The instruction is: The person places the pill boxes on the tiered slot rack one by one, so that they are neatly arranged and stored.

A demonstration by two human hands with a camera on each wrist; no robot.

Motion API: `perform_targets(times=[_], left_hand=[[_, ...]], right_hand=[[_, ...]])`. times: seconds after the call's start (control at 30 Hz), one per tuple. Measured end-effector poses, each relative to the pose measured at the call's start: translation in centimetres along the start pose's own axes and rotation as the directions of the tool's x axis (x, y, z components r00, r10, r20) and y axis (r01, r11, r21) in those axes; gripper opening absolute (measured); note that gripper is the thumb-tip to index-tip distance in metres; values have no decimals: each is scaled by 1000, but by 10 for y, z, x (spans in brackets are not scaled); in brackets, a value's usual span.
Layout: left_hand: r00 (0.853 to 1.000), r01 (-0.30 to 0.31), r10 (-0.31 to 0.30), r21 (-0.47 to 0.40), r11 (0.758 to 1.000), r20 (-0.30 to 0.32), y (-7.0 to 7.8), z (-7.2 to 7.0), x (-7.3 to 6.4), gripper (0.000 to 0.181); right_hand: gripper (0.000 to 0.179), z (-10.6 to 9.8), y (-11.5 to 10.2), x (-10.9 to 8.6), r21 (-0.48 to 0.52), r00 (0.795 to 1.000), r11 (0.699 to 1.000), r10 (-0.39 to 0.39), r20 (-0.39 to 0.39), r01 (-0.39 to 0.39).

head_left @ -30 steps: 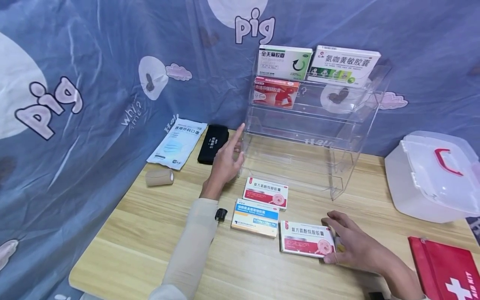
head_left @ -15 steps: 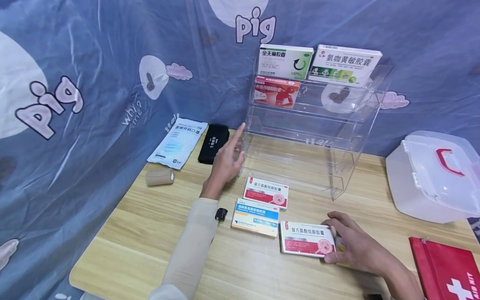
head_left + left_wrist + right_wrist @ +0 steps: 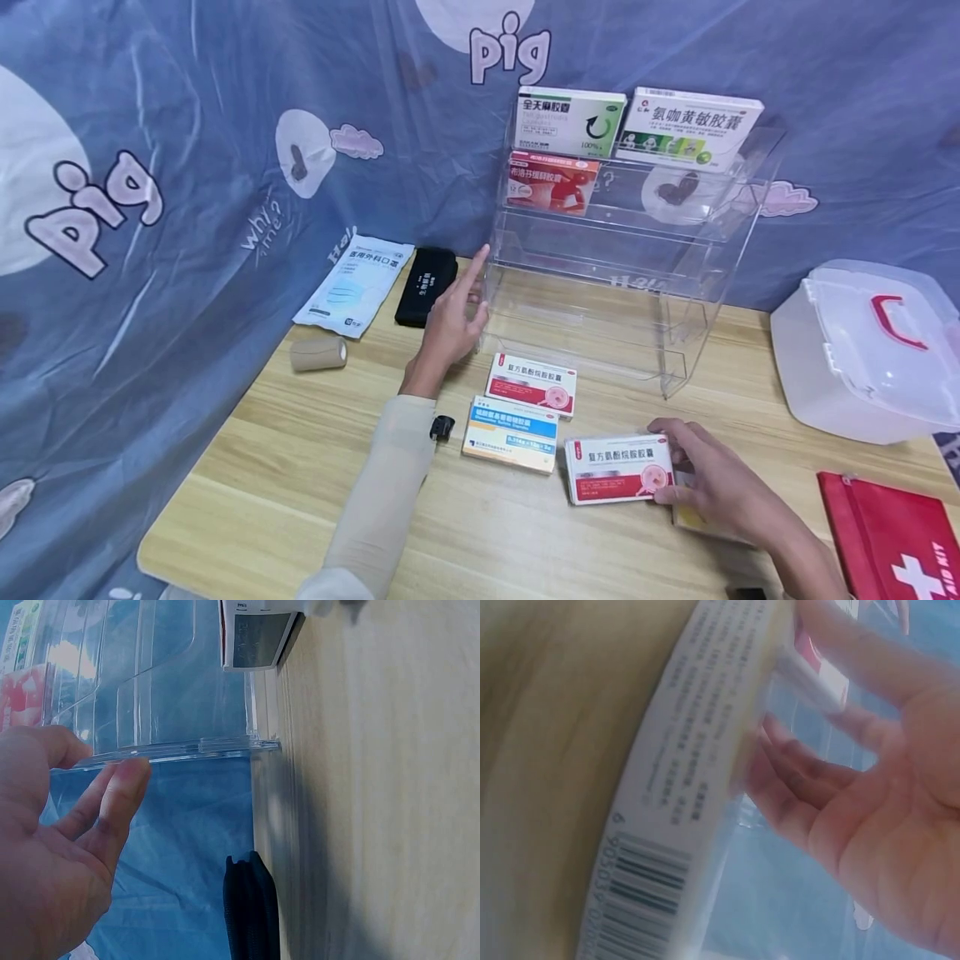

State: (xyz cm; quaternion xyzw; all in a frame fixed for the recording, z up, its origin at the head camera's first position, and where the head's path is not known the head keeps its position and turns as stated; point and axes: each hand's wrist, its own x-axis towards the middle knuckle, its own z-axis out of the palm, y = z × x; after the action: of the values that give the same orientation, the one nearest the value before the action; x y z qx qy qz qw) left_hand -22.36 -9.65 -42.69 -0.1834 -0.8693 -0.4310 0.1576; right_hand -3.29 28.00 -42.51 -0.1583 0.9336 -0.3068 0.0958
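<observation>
My right hand pinches the right end of a white and red medicine box, thumb at the near corner and fingers at the far one. The box is tilted, its left end close over the table. Beneath that hand lies a yellowish box, mostly hidden; a box with a barcode fills the foreground of the right wrist view. My left hand rests against the left side of the clear display rack, index finger straight; its fingertips meet the panel edge in the left wrist view.
A matching red-white box and a blue-orange box lie before the rack. Upper tiers hold several boxes, including a red one. Left are a mask packet, black pouch and bandage roll; right, a lidded bin and red kit.
The right hand has tilted the red-white box up off the table and shifted it slightly right, showing more of the yellowish box. The left hand stays at the rack.
</observation>
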Motion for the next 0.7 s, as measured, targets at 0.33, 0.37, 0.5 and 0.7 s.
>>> perform_targets(times=[0.33, 0.37, 0.5, 0.7], left_hand=[[1000, 1, -1, -1, 1000, -4, 1, 0, 0, 91], [1000, 3, -3, 2, 1000, -5, 1, 0, 0, 91], [1000, 4, -4, 7, 1000, -8, 1, 1, 0, 92], [1000, 0, 0, 15, 1000, -6, 0, 0, -1, 92]], right_hand=[[68, -1, 2, 2, 91, 999, 996, 5, -48, -1], [66, -1, 2, 2, 83, 998, 997, -3, -57, 7], [60, 0, 2, 2, 63, 995, 997, -33, -96, 39], [55, 0, 2, 3, 78, 991, 995, -50, -127, 60]])
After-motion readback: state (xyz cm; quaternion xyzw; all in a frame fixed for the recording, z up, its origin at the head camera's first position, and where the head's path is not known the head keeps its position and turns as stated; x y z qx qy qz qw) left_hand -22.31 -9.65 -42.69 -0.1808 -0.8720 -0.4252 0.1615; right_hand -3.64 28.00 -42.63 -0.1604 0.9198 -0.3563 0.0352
